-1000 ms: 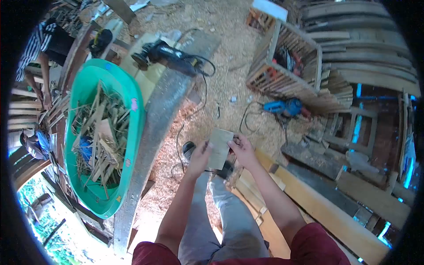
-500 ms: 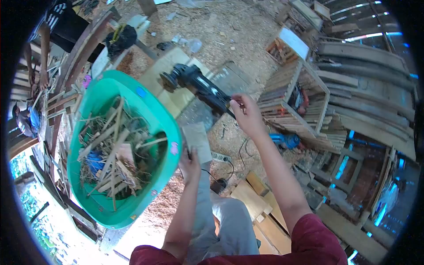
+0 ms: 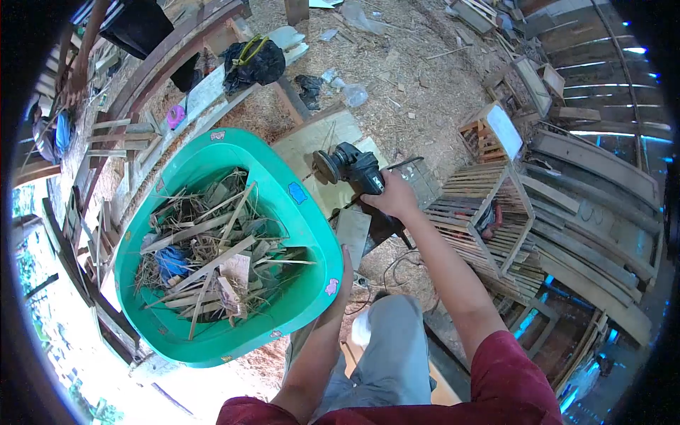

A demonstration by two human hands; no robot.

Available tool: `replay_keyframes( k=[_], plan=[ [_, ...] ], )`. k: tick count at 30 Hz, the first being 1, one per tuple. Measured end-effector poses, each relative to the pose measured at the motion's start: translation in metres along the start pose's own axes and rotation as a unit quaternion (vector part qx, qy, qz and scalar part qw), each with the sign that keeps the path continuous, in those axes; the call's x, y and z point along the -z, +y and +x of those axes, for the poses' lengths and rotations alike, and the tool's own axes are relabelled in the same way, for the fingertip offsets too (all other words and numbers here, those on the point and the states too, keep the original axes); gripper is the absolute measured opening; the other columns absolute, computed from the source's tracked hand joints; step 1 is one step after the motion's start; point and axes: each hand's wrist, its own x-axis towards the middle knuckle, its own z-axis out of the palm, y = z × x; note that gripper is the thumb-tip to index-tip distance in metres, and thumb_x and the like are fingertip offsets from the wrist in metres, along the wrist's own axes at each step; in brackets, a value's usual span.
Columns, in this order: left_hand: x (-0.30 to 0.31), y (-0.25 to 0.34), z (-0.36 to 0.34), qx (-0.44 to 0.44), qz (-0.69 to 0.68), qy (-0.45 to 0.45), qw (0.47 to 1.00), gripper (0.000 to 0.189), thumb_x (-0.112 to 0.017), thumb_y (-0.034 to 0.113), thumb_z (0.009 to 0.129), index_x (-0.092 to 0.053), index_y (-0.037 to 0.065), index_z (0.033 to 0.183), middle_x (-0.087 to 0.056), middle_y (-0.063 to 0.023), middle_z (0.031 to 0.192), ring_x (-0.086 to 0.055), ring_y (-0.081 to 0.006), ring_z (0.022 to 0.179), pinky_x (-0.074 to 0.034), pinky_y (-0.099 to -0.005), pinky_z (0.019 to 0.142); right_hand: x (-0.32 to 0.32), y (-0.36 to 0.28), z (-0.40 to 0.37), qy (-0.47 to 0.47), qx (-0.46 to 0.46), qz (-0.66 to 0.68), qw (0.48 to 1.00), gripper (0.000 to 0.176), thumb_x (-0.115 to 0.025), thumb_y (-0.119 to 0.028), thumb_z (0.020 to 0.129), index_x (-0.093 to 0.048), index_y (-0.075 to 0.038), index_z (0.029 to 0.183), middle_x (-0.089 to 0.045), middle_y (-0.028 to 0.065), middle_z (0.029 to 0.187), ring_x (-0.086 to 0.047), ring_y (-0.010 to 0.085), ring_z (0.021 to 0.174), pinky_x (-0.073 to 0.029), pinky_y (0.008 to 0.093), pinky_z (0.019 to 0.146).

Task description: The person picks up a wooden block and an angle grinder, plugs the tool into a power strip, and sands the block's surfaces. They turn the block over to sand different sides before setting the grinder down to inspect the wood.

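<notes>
The right hand [image 3: 394, 196] is wrapped around the body of a grinder [image 3: 358, 168], while the left hand [image 3: 345, 282] is half hidden behind the right rim of a green tub [image 3: 315, 212], near the near end of a flat piece of wood [image 3: 353, 230]; whether its fingers grip that piece I cannot tell. The grinder is black with pale lettering on its body, its round disc [image 3: 326, 167] at the left end, and it sits over pale boards [image 3: 319, 142] just beyond the tub; whether it touches them is unclear. Half a second ago the right hand was only at the grinder's right end with fingers loosely bent, and the left hand showed more fully, against the wood. A second ago both hands held the wood piece. The tub, left of the hands, holds wood scraps [image 3: 212, 262]; a black bag [image 3: 258, 67] lies farther off, and a slatted crate [image 3: 460, 198] stands to the right.
</notes>
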Motion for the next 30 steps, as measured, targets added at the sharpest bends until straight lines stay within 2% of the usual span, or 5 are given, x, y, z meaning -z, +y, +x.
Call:
replay_keyframes(
  k=[7,14,21,27,30],
  plan=[
    [0.016,0.028,0.014,0.005,0.027,-0.006,1.000,0.049,-0.062,0.017,0.106,-0.057,0.002,0.152,-0.063,-0.0257,0.146,-0.061,-0.0441,0.132,-0.050,-0.0506,0.111,-0.005,0.014,0.001,0.035,0.008,0.098,0.995,0.070,-0.095,-0.040,0.069,-0.069,-0.003,0.123,-0.072,0.0228,0.116,-0.071,0.0417,0.112,-0.057,0.0483,0.097],
    [0.009,0.067,0.011,0.012,-0.090,0.060,0.994,0.035,-0.060,0.008,0.102,-0.066,0.002,0.136,-0.062,-0.0275,0.139,-0.058,-0.0457,0.130,-0.043,-0.0523,0.115,0.041,0.035,-0.012,-0.057,-0.099,0.603,0.789,0.044,-0.084,-0.006,0.087,-0.060,-0.002,0.123,-0.074,0.0088,0.096,-0.075,0.0202,0.084,-0.061,0.0384,0.074],
    [-0.050,0.180,0.076,-0.060,-0.282,-0.033,0.957,0.031,-0.054,0.012,0.108,-0.067,0.003,0.135,-0.066,-0.0200,0.132,-0.059,-0.0375,0.129,-0.042,-0.0463,0.115,0.156,0.106,-0.057,-0.003,-0.045,0.689,0.723,0.036,-0.078,-0.004,0.094,-0.056,-0.002,0.123,-0.073,0.0115,0.099,-0.075,0.0226,0.082,-0.063,0.0383,0.073],
    [-0.180,0.283,0.148,0.319,-0.725,-0.362,0.492,0.056,-0.047,0.046,0.114,-0.058,0.002,0.147,-0.068,-0.0133,0.136,-0.060,-0.0309,0.132,-0.043,-0.0448,0.118,0.219,0.187,-0.090,0.045,-0.032,0.675,0.736,0.044,-0.076,0.000,0.094,-0.055,-0.002,0.133,-0.072,0.0095,0.101,-0.074,0.0212,0.081,-0.064,0.0381,0.075],
    [-0.222,0.315,0.166,0.364,-0.819,-0.247,0.368,0.057,-0.050,0.053,0.111,-0.063,0.003,0.135,-0.069,-0.0130,0.134,-0.060,-0.0290,0.134,-0.042,-0.0456,0.119,0.227,0.222,-0.099,0.087,-0.021,0.653,0.752,0.047,-0.075,0.000,0.095,-0.054,-0.002,0.136,-0.071,0.0091,0.102,-0.074,0.0202,0.082,-0.064,0.0380,0.075]
  ],
)
